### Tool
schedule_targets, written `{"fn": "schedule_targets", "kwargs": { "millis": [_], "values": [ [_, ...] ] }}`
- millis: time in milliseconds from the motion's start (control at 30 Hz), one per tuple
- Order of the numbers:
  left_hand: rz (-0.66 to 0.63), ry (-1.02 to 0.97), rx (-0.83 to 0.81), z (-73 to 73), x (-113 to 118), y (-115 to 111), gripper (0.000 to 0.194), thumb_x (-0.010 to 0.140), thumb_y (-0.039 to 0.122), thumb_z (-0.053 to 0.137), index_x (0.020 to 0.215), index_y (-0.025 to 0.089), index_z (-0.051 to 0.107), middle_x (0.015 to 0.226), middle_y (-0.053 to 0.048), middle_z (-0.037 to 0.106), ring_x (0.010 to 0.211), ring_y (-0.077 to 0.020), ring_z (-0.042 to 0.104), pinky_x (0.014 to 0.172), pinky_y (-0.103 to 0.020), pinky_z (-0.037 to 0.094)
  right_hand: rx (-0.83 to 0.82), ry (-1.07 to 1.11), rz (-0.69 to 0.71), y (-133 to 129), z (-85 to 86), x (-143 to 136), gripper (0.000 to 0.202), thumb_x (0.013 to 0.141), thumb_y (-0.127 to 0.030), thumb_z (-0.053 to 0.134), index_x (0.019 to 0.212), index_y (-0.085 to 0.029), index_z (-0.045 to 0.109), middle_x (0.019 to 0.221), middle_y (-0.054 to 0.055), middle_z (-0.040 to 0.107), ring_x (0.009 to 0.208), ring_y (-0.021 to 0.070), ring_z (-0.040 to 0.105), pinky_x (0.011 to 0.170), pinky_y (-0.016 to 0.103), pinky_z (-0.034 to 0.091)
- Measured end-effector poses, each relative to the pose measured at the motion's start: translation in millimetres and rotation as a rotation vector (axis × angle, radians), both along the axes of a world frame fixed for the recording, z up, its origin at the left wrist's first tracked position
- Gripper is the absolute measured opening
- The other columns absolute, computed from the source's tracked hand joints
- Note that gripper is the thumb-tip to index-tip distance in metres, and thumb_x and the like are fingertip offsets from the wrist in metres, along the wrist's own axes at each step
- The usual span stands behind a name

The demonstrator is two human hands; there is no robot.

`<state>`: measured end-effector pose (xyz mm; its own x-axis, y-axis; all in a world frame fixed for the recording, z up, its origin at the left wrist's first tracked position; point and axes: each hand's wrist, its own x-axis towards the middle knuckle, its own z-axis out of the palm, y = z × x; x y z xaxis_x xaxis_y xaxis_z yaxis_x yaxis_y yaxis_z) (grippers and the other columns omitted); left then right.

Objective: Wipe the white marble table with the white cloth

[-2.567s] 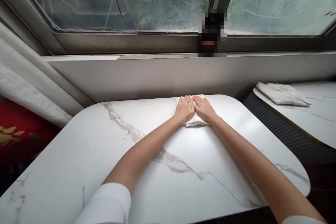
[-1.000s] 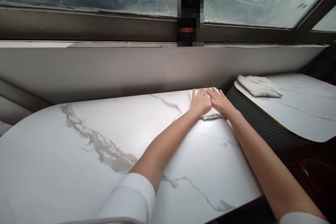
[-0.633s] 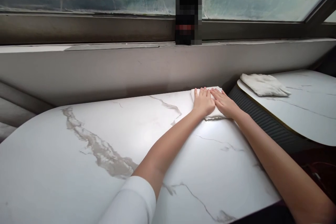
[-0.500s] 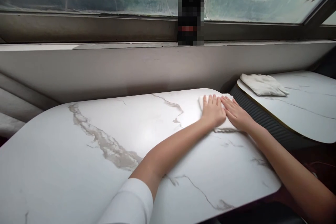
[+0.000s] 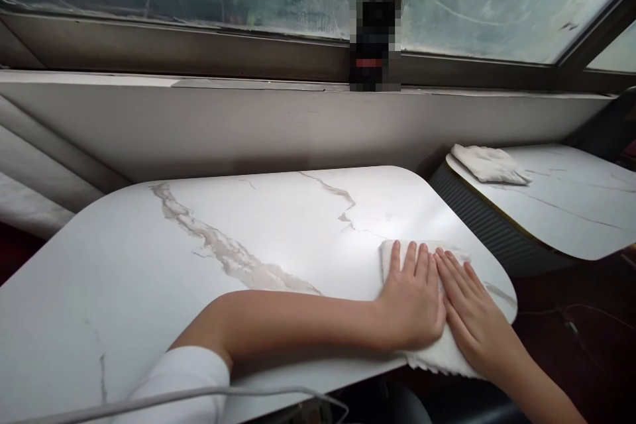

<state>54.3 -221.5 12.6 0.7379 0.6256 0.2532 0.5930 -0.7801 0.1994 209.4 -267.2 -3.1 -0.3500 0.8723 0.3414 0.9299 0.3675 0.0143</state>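
Note:
A folded white cloth lies on the marble-patterned white table near its right end, with one frayed edge hanging over the front rim. Pressed flat on the cloth is my left hand, its fingers stretched out and slightly spread. My right hand rests flat beside it, fingers extended, the two hands touching along their inner sides. The palms hide the middle of the cloth.
A second white tabletop at the right bears another folded cloth. Behind the tables run a low wall and windows. A grey cable crosses the front; a pixelated dark object stands on the sill.
Both hands and the cloth under them have moved from the table's far right corner toward the front edge. The view has also tilted a little.

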Motion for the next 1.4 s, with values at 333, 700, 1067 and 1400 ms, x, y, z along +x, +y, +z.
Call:
{"fn": "schedule_targets", "kwargs": {
  "millis": [333, 700, 1067, 1400],
  "values": [
    [0.209, -0.011, -0.150, 3.2, -30, 121, 0.052, 0.093, 0.023, 0.019, 0.142, 0.007, 0.027, 0.148, -0.010, 0.028, 0.138, -0.0221, 0.018, 0.113, -0.047, 0.005, -0.082, -0.030, -0.165, 134, -2.2, -54, 0.056, 0.091, -0.023, 0.019, 0.143, -0.005, 0.026, 0.145, 0.014, 0.034, 0.136, 0.0238, 0.026, 0.110, 0.045, 0.024],
    [0.487, -0.034, -0.044, -7.7, -49, 249, 0.048, 0.092, 0.019, 0.024, 0.137, 0.009, 0.036, 0.145, -0.010, 0.036, 0.135, -0.0177, 0.027, 0.113, -0.043, 0.007, -0.091, -0.162, -0.052, 277, 12.2, -88, 0.054, 0.090, -0.020, 0.024, 0.138, 0.002, 0.033, 0.145, 0.017, 0.034, 0.134, 0.0251, 0.029, 0.109, 0.041, 0.024],
    [0.513, -0.060, -0.028, -8.7, -54, 146, 0.052, 0.093, 0.024, 0.022, 0.140, 0.004, 0.033, 0.147, -0.012, 0.030, 0.137, -0.0222, 0.021, 0.113, -0.047, 0.006, -0.074, -0.188, 0.083, 187, 4.1, -81, 0.055, 0.090, -0.020, 0.020, 0.139, 0.001, 0.032, 0.147, 0.017, 0.030, 0.136, 0.0251, 0.024, 0.109, 0.044, 0.024],
    [0.125, -0.011, -0.221, 7.0, -112, -25, 0.053, 0.099, 0.034, 0.016, 0.146, 0.010, 0.012, 0.153, -0.008, 0.010, 0.140, -0.0199, 0.001, 0.114, -0.048, 0.003, 0.083, -0.162, 0.251, 0, 18.6, -101, 0.068, 0.086, -0.024, 0.039, 0.145, 0.000, 0.016, 0.137, 0.021, 0.044, 0.133, 0.0294, 0.032, 0.105, 0.048, 0.035]
  ]
}}
